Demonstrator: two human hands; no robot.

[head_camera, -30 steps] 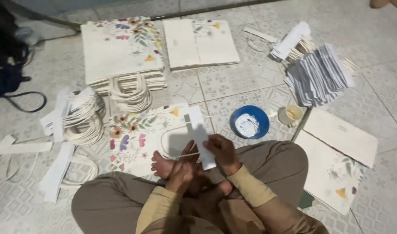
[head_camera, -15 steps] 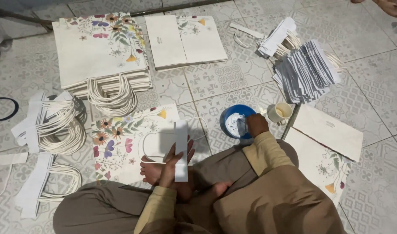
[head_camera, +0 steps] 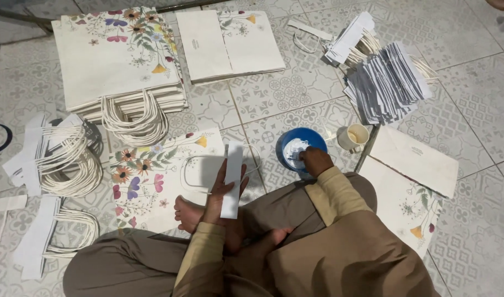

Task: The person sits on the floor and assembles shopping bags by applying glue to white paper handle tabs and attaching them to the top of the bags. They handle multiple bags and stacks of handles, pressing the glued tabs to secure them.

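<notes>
Left hand: the left hand (head_camera: pixel 221 190) has its grip closed on a long white paper strip (head_camera: pixel 232 179), holding it upright over the lap, fingers spread along its back.
Right hand: the right hand (head_camera: pixel 315 160) reaches into the round blue bowl of white paste (head_camera: pixel 299 149) on the tiled floor (head_camera: pixel 483 99); the fingertips dip into the paste and hold nothing (whether they are curled or flat I cannot tell).
Bag in hand: a flat white paper bag printed with coloured flowers (head_camera: pixel 153 176) lies on the floor just in front of the bare feet, a white cord handle (head_camera: pixel 199 173) resting on its open end; the strip is above it, not yet laid down.
Done, as it looks: a stack of flowered bags with cord handles already fixed (head_camera: pixel 117 60) sits far left, handles hanging over the near edge.
Left to do, as I judge: a second pile of plain folded bags (head_camera: pixel 230 44), two more flat bags (head_camera: pixel 411 181) at the right knee, a heap of loose white strips (head_camera: pixel 386 82), and bundles of spare cord handles (head_camera: pixel 65 159) at the left all appear to wait, so the work seems well short of finished.
Nearby: a small cream cup (head_camera: pixel 355 136) stands just beside the bowl.
</notes>
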